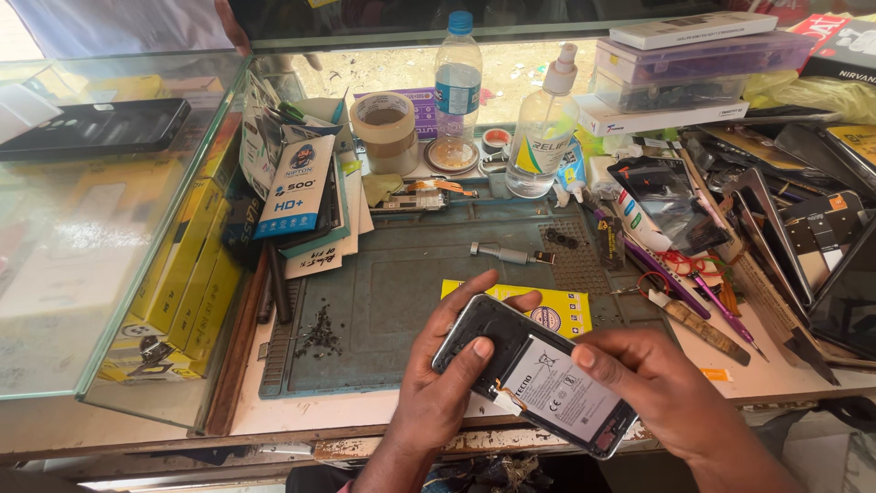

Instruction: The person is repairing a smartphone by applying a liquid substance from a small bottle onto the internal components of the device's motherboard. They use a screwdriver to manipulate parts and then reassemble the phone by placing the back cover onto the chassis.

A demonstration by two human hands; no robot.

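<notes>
Both hands hold an opened phone [534, 374], back cover off, white battery [561, 388] exposed, just above the near edge of the tabletop [301, 411]. Left hand [438, 383]: grip closed around the phone's upper end, thumb lying on the frame. Right hand [662, 388]: thumb pressing the battery's edge, fingers apparently under the lower end, though hidden. Behind the phone: yellow packet [557, 310] on a blue-grey work mat [392, 292], small screwdriver [506, 253], water bottle [457, 87] further back.
</notes>
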